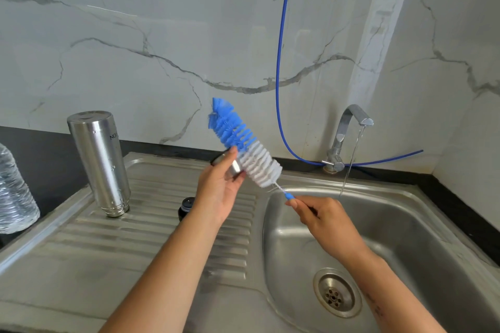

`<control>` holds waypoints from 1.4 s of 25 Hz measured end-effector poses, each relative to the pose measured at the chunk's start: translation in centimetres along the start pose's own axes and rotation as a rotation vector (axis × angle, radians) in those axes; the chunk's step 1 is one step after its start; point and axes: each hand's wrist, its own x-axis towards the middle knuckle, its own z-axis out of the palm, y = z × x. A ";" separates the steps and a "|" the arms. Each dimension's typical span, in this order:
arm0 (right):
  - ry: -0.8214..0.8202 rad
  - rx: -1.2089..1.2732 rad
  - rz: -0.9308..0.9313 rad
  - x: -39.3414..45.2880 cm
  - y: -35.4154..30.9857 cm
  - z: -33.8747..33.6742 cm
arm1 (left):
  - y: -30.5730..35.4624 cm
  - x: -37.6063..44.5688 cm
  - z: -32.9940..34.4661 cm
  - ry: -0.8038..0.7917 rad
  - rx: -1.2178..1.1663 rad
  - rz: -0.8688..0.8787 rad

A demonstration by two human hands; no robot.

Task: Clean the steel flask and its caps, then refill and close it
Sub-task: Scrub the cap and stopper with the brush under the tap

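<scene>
Steel flask [98, 162] (upturned), lettering partly legible: "NO"

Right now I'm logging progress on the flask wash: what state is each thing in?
Steel flask: upside down on the drainboard, uncapped.
Steel cap: held in the left hand, against the brush.
Bottle brush: handle gripped by the right hand.
Black cap: resting on the drainboard.
Tap: running.
Plastic bottle: standing on the counter.

The only lettering stands on the upside-down steel flask [99, 162], near its upper end: dark letters reading roughly "NOK", cut off by the curve.
</scene>
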 end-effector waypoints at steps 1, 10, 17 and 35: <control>-0.016 0.016 0.024 -0.2 0.3 -0.4 | 0.7 0.0 -0.1 0.005 -0.028 0.025; -0.101 0.018 0.124 -0.5 1.1 -0.6 | 2.1 0.5 -0.9 0.216 -0.139 0.025; 0.023 -0.048 -0.020 0.1 0.6 0.4 | -0.1 -0.3 0.5 0.087 0.019 -0.037; -0.007 0.005 0.083 -0.2 1.3 -0.1 | 0.4 0.1 -0.4 0.230 0.009 0.006</control>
